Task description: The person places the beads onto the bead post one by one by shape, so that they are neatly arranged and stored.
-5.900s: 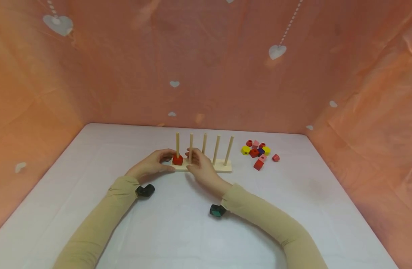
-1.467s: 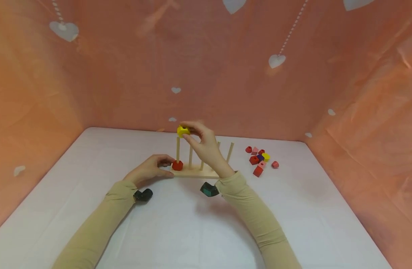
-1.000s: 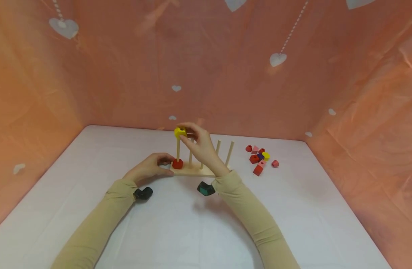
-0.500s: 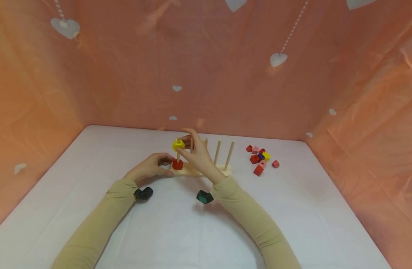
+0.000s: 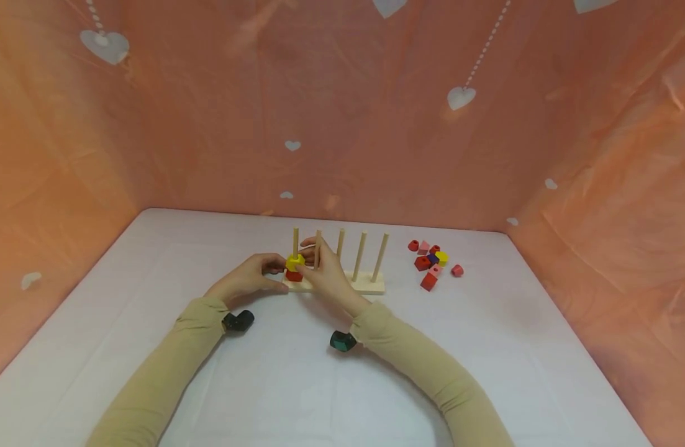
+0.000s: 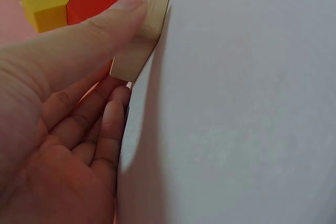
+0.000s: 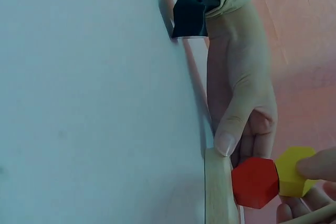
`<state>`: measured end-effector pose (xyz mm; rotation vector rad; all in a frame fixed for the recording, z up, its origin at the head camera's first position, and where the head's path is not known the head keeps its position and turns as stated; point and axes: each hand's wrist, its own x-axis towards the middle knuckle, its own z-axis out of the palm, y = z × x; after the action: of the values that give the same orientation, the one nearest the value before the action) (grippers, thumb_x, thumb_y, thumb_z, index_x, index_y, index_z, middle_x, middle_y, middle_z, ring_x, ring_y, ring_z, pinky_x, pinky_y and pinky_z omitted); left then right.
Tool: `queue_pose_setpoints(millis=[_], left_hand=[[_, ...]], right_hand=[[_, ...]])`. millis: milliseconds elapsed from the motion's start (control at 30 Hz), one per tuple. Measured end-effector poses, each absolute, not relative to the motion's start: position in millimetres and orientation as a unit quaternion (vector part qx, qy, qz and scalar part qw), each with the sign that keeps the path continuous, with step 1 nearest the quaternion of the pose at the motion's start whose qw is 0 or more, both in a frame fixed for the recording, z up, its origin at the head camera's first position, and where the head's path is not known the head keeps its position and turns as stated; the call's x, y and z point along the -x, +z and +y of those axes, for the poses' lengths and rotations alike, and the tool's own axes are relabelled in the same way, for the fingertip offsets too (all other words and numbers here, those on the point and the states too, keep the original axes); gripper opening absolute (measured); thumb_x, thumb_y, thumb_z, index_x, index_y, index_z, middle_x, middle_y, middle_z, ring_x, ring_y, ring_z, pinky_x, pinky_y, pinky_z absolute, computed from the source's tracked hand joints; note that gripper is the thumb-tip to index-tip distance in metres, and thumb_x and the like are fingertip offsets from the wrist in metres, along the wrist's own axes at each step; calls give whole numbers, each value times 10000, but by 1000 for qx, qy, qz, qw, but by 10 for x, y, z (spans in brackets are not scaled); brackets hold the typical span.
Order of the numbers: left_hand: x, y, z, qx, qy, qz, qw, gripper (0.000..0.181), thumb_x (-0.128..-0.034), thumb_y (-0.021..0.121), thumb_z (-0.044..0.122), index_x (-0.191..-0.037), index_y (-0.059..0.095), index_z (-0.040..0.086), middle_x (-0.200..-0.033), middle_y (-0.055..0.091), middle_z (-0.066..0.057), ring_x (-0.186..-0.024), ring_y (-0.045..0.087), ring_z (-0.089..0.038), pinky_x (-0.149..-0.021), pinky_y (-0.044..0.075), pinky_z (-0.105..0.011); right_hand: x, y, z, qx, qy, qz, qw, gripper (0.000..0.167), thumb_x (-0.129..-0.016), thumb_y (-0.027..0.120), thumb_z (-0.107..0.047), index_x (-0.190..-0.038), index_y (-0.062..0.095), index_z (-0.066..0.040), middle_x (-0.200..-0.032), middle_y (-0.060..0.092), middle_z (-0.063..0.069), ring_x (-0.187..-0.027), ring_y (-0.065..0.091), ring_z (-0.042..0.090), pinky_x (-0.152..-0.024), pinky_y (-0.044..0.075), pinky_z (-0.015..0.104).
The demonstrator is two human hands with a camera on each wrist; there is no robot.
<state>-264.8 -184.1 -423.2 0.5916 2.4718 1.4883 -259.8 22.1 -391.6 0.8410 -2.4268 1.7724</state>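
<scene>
In the head view, the left hand (image 5: 251,276) held the left end of a pale wooden base (image 5: 370,284), its thumb at the near edge and its fingers curled round behind. Five upright pegs stood in the base. On the leftmost peg (image 5: 295,241) a red bead (image 5: 294,277) sat at the bottom, and a yellow bead (image 5: 295,262) was threaded just above it. The right hand (image 5: 331,276) pinched the yellow bead from the right, thumb in front. To the right of the base, on the white desk (image 5: 264,391), lay a loose group of beads (image 5: 422,264) in red, pink, dark blue and yellow, with one reddish bead (image 5: 457,270) slightly apart. Both arms wore beige sleeves with a black device (image 5: 238,321) at each wrist, and an orange cloth (image 5: 342,112) printed with pale hearts rose behind.

In the left wrist view, the left thumb (image 6: 79,43) reached across to the base, partly covering the red bead, while the other fingers bent behind the end. The yellow and red beads touched face to face.

In the right wrist view, the right thumb (image 7: 319,165) pressed the yellow bead, with fingers on its far side; the left hand's thumb rested on the base's end.
</scene>
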Motion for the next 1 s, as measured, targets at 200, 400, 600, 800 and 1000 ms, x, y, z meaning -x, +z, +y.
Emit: queue_pose_setpoints(millis=[200, 400, 600, 800, 1000], left_hand=[[2649, -4213, -1830, -200, 509, 831, 102, 516, -755, 823, 156, -1193, 596, 6, -1165, 618, -120, -1128, 539, -296, -1007, 385, -466], [2645, -4199, -1817, -172, 502, 840, 115, 550, -732, 840, 158, -1203, 587, 24, -1185, 609, -117, -1132, 541, -286, -1023, 380, -458], [2639, -4185, -1814, -161, 505, 840, 115, 557, -729, 842, 159, -1205, 585, 27, -1195, 601, -118, -1139, 532, -288, -1032, 371, -459], [2624, -4187, -1812, -146, 516, 835, 123, 592, -717, 851, 180, -1220, 575, 34, -1222, 582, -120, -1163, 508, -292, -1043, 357, -459], [2605, -4193, -1827, -135, 523, 831, 133, 604, -705, 861, 202, -1218, 576, 56, -1229, 573, -102, -1166, 493, -278, -1041, 357, -442]], right_hand=[[2583, -3929, 270, -271, 555, -787, 16, 469, -867, 651, 48, -1277, 422, 39, -1128, 629, 193, -1035, 610, 294, -909, 491, 325], [2492, -3846, 388, -299, 534, -789, 48, 568, -858, 653, 57, -1345, 364, 8, -1190, 588, 196, -1097, 577, 308, -970, 451, 343], [2380, -3584, 521, -349, 522, -771, 103, 644, -841, 671, 70, -1380, 319, 30, -1279, 525, 220, -1168, 532, 334, -1003, 422, 358], [2277, -3314, 647, -363, 539, -751, 117, 672, -843, 660, 91, -1408, 301, 37, -1323, 489, 243, -1203, 503, 363, -1023, 394, 437], [2073, -2931, 809, -349, 568, -734, 131, 626, -856, 606, 140, -1387, 278, 98, -1264, 509, 302, -1159, 512, 432, -1001, 399, 499]])
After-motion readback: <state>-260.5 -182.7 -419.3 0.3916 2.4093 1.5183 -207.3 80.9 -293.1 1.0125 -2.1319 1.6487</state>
